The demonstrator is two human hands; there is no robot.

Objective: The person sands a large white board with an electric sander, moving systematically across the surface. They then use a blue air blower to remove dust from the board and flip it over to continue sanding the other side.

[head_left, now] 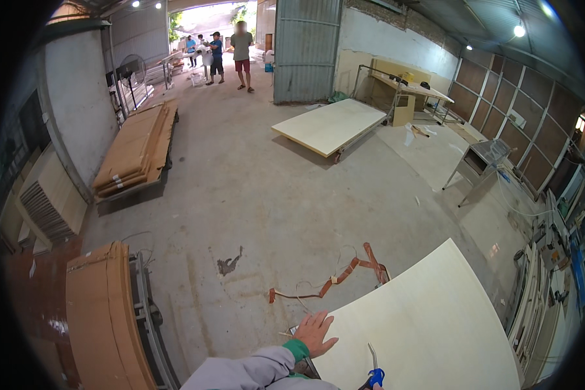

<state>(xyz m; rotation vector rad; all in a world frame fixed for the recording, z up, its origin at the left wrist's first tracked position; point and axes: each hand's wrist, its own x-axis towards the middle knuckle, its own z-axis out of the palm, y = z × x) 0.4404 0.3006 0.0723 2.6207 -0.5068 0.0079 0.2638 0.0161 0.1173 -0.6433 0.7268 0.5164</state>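
Observation:
My left hand (pixel 314 331) lies flat with fingers spread on the near left edge of a large pale plywood panel (pixel 429 325) at the lower right. My grey sleeve with a green cuff (pixel 266 365) comes in from the bottom edge. My right hand is almost entirely out of view at the bottom edge; only its tip shows, holding a blue-handled tool with a thin metal blade (pixel 374 365) that points up over the panel. A brown strap (pixel 344 273) lies curled on the concrete floor just beyond the panel.
A stack of brown boards (pixel 104 318) stands on a cart at lower left. More brown boards (pixel 140 146) lie on a pallet farther left. A pale panel on a trolley (pixel 331 125) sits mid-floor, and a workbench (pixel 413 88) behind it. Several people (pixel 227 55) stand near the far doorway.

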